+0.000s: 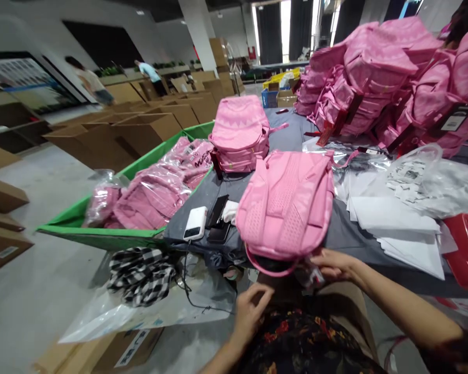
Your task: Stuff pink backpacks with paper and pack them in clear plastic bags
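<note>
A pink backpack (286, 202) lies back-side up on the grey table (343, 234), its top handle toward me. My right hand (335, 265) rests at the backpack's near edge, fingers pinched on a small dark tag or plastic piece there. My left hand (251, 311) hovers below the table edge, fingers curled and apart, holding nothing that I can see. Another pink backpack (239, 132) stands behind the first.
A power bank (195, 223) and phones (217, 218) lie left of the backpack. A green bin (81, 228) holds bagged pink backpacks. A pile of pink backpacks (378, 78) rises at the back right. White sheets (398, 223), plastic bags, a red stool (466, 249) and cardboard boxes surround.
</note>
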A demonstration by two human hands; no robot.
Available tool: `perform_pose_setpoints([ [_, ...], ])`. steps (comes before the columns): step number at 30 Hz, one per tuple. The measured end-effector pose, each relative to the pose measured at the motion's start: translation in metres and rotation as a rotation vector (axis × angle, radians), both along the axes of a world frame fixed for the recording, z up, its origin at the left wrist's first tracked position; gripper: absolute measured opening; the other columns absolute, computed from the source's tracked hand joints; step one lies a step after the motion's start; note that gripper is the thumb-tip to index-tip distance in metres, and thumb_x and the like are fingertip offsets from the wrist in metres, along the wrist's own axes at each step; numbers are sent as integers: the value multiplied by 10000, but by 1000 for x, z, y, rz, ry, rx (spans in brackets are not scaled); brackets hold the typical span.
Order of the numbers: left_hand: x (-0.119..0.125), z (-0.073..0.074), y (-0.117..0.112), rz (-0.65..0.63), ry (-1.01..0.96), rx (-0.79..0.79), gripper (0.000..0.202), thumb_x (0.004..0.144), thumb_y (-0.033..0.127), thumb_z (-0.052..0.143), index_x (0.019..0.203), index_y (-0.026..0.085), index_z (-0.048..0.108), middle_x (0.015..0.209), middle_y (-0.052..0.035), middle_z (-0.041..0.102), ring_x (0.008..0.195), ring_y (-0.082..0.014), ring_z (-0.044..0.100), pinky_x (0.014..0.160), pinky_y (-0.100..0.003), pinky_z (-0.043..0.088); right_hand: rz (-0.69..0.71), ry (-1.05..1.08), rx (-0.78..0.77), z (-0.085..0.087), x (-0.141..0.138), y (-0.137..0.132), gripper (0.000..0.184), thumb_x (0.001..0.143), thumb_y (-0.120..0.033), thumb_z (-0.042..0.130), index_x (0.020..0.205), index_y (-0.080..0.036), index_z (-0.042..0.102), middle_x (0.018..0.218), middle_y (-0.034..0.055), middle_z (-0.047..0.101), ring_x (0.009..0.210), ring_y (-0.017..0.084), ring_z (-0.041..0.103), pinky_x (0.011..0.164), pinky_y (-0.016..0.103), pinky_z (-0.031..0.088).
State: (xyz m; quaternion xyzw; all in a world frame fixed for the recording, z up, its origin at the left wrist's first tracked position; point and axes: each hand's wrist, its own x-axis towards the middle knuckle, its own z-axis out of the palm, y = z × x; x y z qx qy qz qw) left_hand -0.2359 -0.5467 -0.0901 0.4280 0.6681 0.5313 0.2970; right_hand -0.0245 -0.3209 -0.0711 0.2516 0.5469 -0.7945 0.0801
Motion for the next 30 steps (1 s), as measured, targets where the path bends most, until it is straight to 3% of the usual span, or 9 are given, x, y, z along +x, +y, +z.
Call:
perform_pose_setpoints([
  [3,-41,22,-9,217,201,117,322,899,464,616,737,212,735,718,-32,728,661,-182,680,662,-273,553,89,-47,83,4,41,-1,610,694,-750,730,703,-164,560,371,-67,436,293,29,247,312,166,128],
  [5,-70,48,28,300,262,160,293,898,469,605,841,209,727,812,-38,742,708,-179,685,701,-277,556,106,-96,197,18,61,6,600,695,-716,749,831,-146,622,440,-49,507,334,47,328,345,168,206],
  [8,-111,92,137,334,355,185,294,860,464,617,958,196,685,889,-50,735,820,-199,690,808,-307,545,-31,-231,569,55,77,29,634,768,-682,696,1064,-122,682,551,1,604,427,103,466,417,203,338],
  [12,-144,137,294,299,431,-217,307,869,416,628,1042,163,652,998,-121,741,988,-253,704,870,-330,513,-399,-276,1083,106,70,57,640,882,-700,523,1159,-147,691,569,12,610,456,137,498,460,237,391],
  [15,-160,152,362,278,455,-374,348,720,438,792,875,156,659,1026,-210,732,1068,-362,684,837,-386,500,-405,-134,1280,130,41,59,569,944,-656,480,1135,-173,713,582,13,617,500,136,538,494,225,406],
  [19,-191,165,372,222,460,-392,228,607,255,810,621,185,594,760,-132,705,919,-352,702,759,-365,479,-172,-11,1338,144,-7,68,444,985,-544,495,1069,-182,738,575,3,623,497,123,535,500,215,384],
  [23,-208,185,340,203,494,-219,102,729,237,684,724,173,606,755,-25,677,790,-183,649,742,-280,457,-163,94,1451,151,-72,123,343,988,-432,518,960,-166,733,698,42,673,588,137,581,591,244,442],
  [26,-190,187,319,127,494,-32,171,717,257,703,828,178,599,817,19,677,742,-115,600,725,-227,451,-285,190,1608,149,-148,176,312,910,-258,578,1191,-184,693,1050,116,712,891,211,665,808,339,528],
  [30,-161,173,309,78,399,204,220,661,295,742,742,196,564,673,48,605,634,-118,558,637,-231,417,-48,362,1618,139,-247,215,389,802,-153,605,1180,-181,694,1237,141,670,1143,266,625,1007,421,487],
])
